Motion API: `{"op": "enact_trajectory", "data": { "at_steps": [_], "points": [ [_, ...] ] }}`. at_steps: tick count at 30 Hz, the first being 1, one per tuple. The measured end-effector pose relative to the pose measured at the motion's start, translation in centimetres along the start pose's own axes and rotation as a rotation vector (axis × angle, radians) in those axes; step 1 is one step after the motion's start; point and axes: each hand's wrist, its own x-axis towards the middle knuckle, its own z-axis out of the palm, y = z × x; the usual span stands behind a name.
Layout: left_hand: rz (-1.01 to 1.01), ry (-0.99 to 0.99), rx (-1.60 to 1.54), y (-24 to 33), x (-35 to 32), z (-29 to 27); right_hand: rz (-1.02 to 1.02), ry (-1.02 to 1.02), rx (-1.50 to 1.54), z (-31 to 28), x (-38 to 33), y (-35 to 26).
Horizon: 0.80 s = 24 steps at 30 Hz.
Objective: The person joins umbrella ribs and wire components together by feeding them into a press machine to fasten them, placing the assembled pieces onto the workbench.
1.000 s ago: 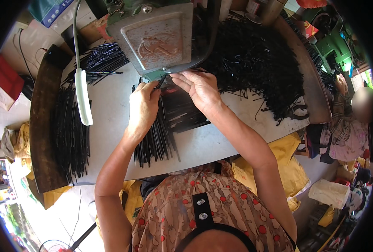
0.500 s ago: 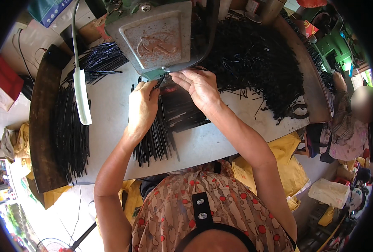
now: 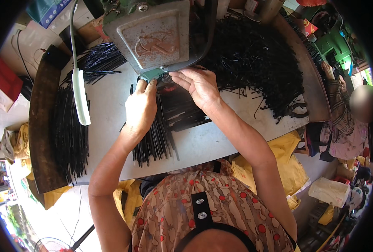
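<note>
My left hand [image 3: 141, 108] rests on a bundle of thin black strips [image 3: 155, 138] that fans toward the table's near edge, its fingertips up at the machine's needle area. My right hand [image 3: 198, 86] is just right of it, fingers pinching a black strip under the foot of the green sewing machine [image 3: 153, 35]. More flat black strips [image 3: 182, 110] lie under and between both hands on the grey table [image 3: 220, 138].
A big loose heap of black strips [image 3: 253, 59] covers the table's right back. Another row of strips [image 3: 69, 134] lies along the left edge, more at the back left [image 3: 98, 61]. A white lamp arm [image 3: 80, 94] hangs left. Another person [image 3: 346, 113] sits at right.
Both hands stay at the machine's foot; the fingers have shifted only slightly on the strip.
</note>
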Motion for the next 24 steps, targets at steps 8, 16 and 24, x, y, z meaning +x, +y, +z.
{"op": "enact_trajectory", "data": {
  "at_steps": [8, 16, 24],
  "points": [
    [-0.374, -0.398, -0.479, -2.9, 0.1, -3.0, 0.09, -0.065, -0.017, -2.2, 0.3, -1.5],
    [-0.793, -0.667, -1.267, 0.8, -2.3, -3.5, 0.281, -0.449, -0.673, -0.3, -1.9, -1.4],
    [-0.501, -0.473, -0.905, 1.7, -2.9, -2.0, 0.348, -0.422, -0.321, -1.1, -1.0, -1.9]
  ]
}}
